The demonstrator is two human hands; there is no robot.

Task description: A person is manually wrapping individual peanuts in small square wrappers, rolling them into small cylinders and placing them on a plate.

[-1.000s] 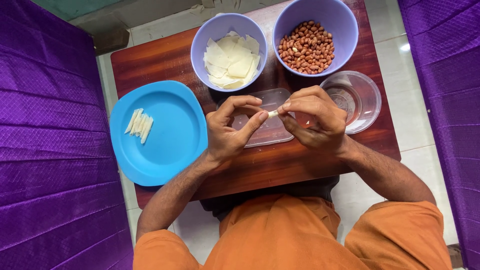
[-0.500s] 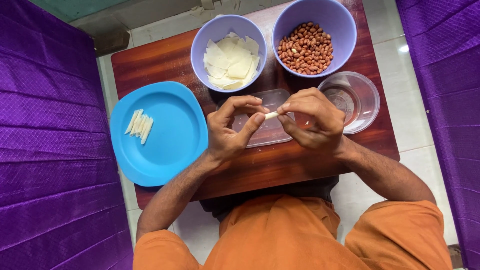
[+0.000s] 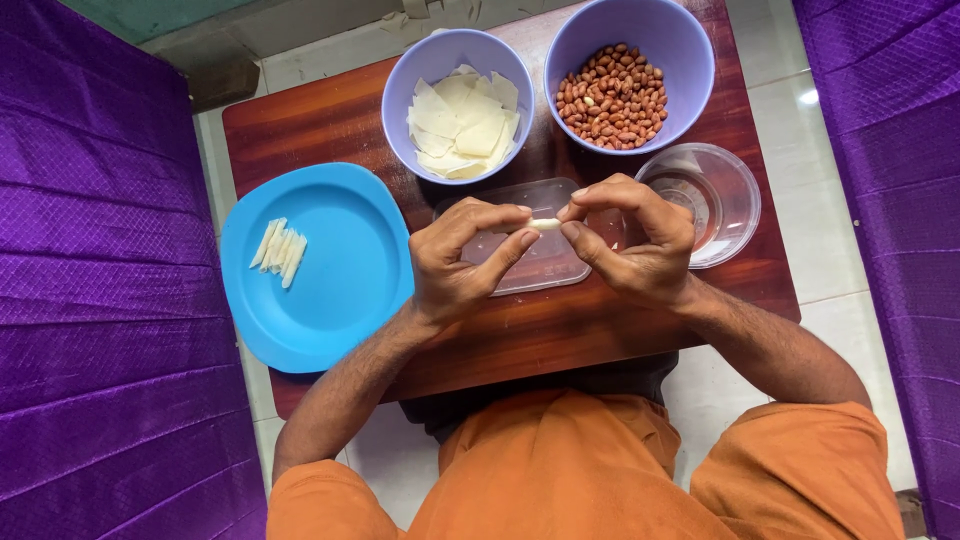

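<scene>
My left hand (image 3: pixel 462 258) and my right hand (image 3: pixel 632 240) meet over a clear rectangular container (image 3: pixel 545 268) on the wooden table (image 3: pixel 330 120). Between their fingertips they pinch a small pale rolled wrapper (image 3: pixel 545 225), one end in each hand. A lavender bowl (image 3: pixel 395 85) beyond my left hand holds several flat pale wrapper pieces (image 3: pixel 462 122). A second lavender bowl (image 3: pixel 690 50) holds brown peanuts (image 3: pixel 612 96).
A blue plate (image 3: pixel 345 270) to the left carries several finished pale rolls (image 3: pixel 279 245) side by side. A clear round bowl (image 3: pixel 725 195) stands to the right of my right hand. Purple cloth (image 3: pixel 95 300) hangs on both sides, and my orange-clad knees (image 3: pixel 560 470) are below the table edge.
Both hands have stayed over the clear container, and the fingers have shifted slightly around the small roll.
</scene>
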